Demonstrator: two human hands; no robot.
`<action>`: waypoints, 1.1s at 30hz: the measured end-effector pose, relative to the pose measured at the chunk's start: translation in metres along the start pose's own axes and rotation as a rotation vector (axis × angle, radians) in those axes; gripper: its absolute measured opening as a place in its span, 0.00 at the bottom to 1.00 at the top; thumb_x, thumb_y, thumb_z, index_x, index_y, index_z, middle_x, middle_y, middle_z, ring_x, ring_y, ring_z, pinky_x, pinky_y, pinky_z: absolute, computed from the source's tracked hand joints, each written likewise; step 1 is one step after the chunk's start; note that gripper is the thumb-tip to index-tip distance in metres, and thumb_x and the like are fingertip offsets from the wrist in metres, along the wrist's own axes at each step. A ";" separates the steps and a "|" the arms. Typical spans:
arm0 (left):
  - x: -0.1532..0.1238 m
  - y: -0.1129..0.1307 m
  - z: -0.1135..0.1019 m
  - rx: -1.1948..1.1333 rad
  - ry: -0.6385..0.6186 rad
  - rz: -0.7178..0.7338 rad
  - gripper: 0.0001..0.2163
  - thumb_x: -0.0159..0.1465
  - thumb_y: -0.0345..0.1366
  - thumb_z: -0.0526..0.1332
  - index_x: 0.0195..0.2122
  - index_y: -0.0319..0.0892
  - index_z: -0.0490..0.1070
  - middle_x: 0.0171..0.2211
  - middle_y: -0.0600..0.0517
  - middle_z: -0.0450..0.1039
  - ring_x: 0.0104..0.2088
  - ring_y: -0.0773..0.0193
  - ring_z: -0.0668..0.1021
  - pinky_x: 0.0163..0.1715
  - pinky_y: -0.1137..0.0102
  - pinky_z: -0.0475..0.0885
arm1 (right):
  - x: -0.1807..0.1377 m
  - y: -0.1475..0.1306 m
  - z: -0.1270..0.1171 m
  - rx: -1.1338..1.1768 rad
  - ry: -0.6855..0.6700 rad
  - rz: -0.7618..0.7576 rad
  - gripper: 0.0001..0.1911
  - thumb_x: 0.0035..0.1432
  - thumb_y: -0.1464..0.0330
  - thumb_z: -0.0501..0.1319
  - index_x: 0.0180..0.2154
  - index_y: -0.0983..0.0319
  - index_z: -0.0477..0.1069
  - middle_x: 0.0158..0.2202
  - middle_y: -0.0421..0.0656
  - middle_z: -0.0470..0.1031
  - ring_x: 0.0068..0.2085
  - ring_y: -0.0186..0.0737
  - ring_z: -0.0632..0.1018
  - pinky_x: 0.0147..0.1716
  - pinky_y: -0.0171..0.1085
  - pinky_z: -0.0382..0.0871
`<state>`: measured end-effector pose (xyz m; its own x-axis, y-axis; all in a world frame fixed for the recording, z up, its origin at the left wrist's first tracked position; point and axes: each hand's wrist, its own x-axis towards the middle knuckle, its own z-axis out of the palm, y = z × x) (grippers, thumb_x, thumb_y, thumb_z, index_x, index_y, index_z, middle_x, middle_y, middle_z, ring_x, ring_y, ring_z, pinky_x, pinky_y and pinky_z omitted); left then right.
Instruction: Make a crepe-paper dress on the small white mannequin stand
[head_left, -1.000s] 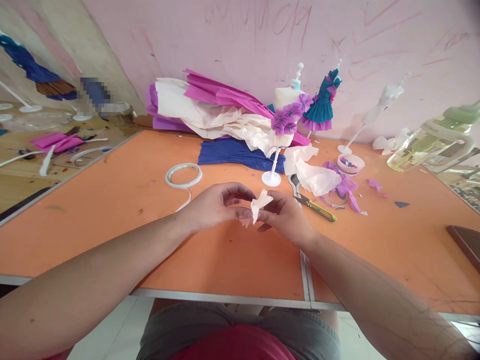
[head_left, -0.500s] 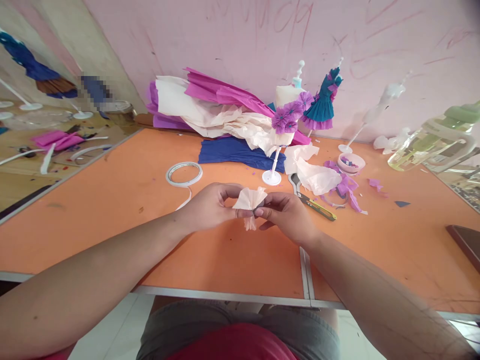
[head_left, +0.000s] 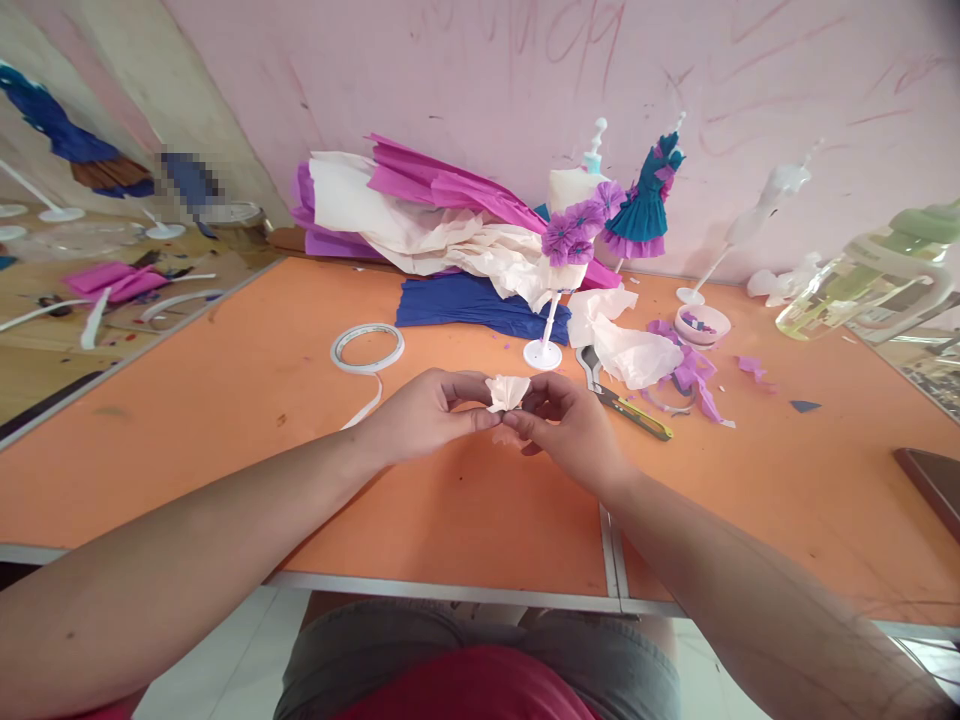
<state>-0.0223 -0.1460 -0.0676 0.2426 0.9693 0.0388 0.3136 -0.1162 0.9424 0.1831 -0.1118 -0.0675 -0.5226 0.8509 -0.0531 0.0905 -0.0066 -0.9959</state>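
Observation:
Both hands meet over the orange table [head_left: 225, 400], pinching a small gathered piece of cream crepe paper [head_left: 507, 392] between their fingertips. My left hand [head_left: 424, 412] grips it from the left, my right hand [head_left: 568, 420] from the right. The paper is bunched into a small rosette shape, held just above the tabletop. Directly behind stands a small white mannequin stand [head_left: 553, 300] dressed in cream paper with purple paper flowers [head_left: 571, 235].
A tape roll [head_left: 367, 349] lies to the left, a utility knife [head_left: 634, 411] and scissors [head_left: 589, 364] to the right. Crepe paper sheets [head_left: 427, 215] pile against the wall. A teal-dressed mannequin [head_left: 643, 205], a small dish [head_left: 701, 325] and a bottle [head_left: 862, 280] stand at right.
The cream paper has been gathered tighter, from a loose flap to a fan to a compact rosette. Both hands stayed in place, fingers closing in on it.

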 end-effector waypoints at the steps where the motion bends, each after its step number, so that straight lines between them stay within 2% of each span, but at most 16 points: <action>1: 0.000 -0.001 -0.001 -0.056 -0.028 -0.025 0.16 0.59 0.48 0.68 0.42 0.43 0.81 0.45 0.46 0.80 0.49 0.50 0.79 0.55 0.56 0.71 | 0.000 0.000 0.000 0.021 -0.007 0.003 0.19 0.47 0.57 0.73 0.35 0.60 0.70 0.29 0.37 0.69 0.31 0.34 0.74 0.26 0.36 0.77; 4: 0.001 -0.001 -0.003 -0.204 -0.132 -0.083 0.15 0.59 0.49 0.68 0.41 0.45 0.81 0.45 0.47 0.81 0.49 0.50 0.79 0.54 0.56 0.71 | 0.000 0.002 -0.003 0.055 -0.021 -0.005 0.19 0.46 0.56 0.73 0.33 0.59 0.69 0.29 0.37 0.68 0.31 0.34 0.73 0.26 0.35 0.75; 6: 0.001 0.001 -0.003 -0.211 -0.186 -0.100 0.13 0.58 0.47 0.69 0.39 0.46 0.82 0.42 0.48 0.82 0.47 0.52 0.80 0.53 0.57 0.72 | 0.000 0.003 -0.003 0.042 0.003 -0.029 0.20 0.46 0.57 0.73 0.35 0.59 0.69 0.30 0.36 0.68 0.32 0.34 0.72 0.26 0.34 0.73; 8: 0.001 0.003 -0.002 -0.176 -0.175 -0.102 0.10 0.57 0.44 0.71 0.36 0.45 0.81 0.38 0.49 0.83 0.43 0.53 0.81 0.50 0.57 0.73 | 0.000 0.004 -0.002 0.027 -0.012 -0.055 0.21 0.46 0.58 0.74 0.38 0.58 0.71 0.30 0.36 0.68 0.33 0.34 0.71 0.28 0.34 0.71; 11: 0.000 0.004 0.000 -0.170 -0.124 -0.088 0.09 0.55 0.42 0.72 0.33 0.44 0.81 0.36 0.49 0.82 0.42 0.53 0.81 0.49 0.56 0.74 | -0.001 0.004 0.000 0.087 -0.127 -0.052 0.19 0.48 0.58 0.72 0.39 0.59 0.73 0.31 0.38 0.69 0.34 0.35 0.72 0.31 0.34 0.70; 14: 0.000 0.004 0.000 -0.155 -0.144 -0.078 0.10 0.57 0.44 0.70 0.33 0.43 0.81 0.35 0.48 0.82 0.43 0.51 0.81 0.51 0.56 0.73 | -0.002 0.002 -0.002 0.192 -0.194 -0.064 0.20 0.51 0.58 0.69 0.45 0.57 0.73 0.40 0.42 0.73 0.39 0.38 0.75 0.34 0.35 0.71; 16: 0.000 0.004 -0.001 -0.110 -0.117 -0.090 0.12 0.59 0.46 0.68 0.34 0.42 0.82 0.34 0.48 0.82 0.43 0.50 0.81 0.51 0.57 0.72 | -0.003 -0.001 -0.005 0.173 -0.163 -0.113 0.24 0.53 0.57 0.67 0.52 0.53 0.71 0.48 0.43 0.73 0.43 0.39 0.75 0.36 0.36 0.72; 18: 0.000 0.003 -0.001 -0.043 -0.066 -0.098 0.14 0.60 0.48 0.67 0.37 0.42 0.82 0.36 0.48 0.82 0.45 0.51 0.80 0.51 0.59 0.72 | -0.005 -0.006 -0.007 0.043 -0.074 -0.147 0.22 0.54 0.56 0.67 0.50 0.53 0.72 0.51 0.43 0.72 0.44 0.39 0.74 0.37 0.36 0.72; 22: -0.001 0.005 0.000 0.119 -0.072 -0.055 0.15 0.62 0.48 0.65 0.42 0.44 0.81 0.40 0.49 0.82 0.44 0.54 0.80 0.51 0.61 0.71 | -0.007 -0.013 -0.007 -0.247 0.121 -0.136 0.14 0.55 0.54 0.65 0.34 0.57 0.73 0.39 0.42 0.76 0.40 0.40 0.74 0.36 0.38 0.69; 25: -0.002 0.009 0.003 0.146 -0.017 -0.045 0.16 0.64 0.49 0.62 0.42 0.43 0.81 0.39 0.48 0.82 0.41 0.55 0.81 0.49 0.62 0.72 | -0.006 -0.013 -0.005 -0.316 0.197 -0.145 0.12 0.55 0.56 0.64 0.30 0.58 0.72 0.34 0.41 0.76 0.38 0.39 0.75 0.33 0.37 0.67; 29: -0.003 0.013 0.005 0.221 0.133 -0.046 0.16 0.66 0.48 0.60 0.44 0.44 0.80 0.41 0.49 0.82 0.43 0.54 0.80 0.47 0.62 0.72 | -0.005 -0.009 -0.003 -0.303 0.193 -0.035 0.14 0.55 0.54 0.64 0.32 0.58 0.72 0.33 0.40 0.76 0.36 0.38 0.75 0.31 0.36 0.67; 33: -0.003 0.012 0.005 0.388 0.219 0.042 0.13 0.66 0.45 0.59 0.36 0.44 0.80 0.35 0.50 0.80 0.38 0.55 0.78 0.42 0.63 0.70 | -0.005 -0.007 -0.003 -0.208 0.037 0.068 0.17 0.56 0.52 0.62 0.38 0.57 0.73 0.42 0.42 0.76 0.39 0.40 0.76 0.28 0.35 0.69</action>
<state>-0.0146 -0.1519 -0.0582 0.0756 0.9802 0.1832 0.6392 -0.1887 0.7455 0.1879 -0.1143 -0.0602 -0.4779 0.8711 -0.1128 0.2995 0.0409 -0.9532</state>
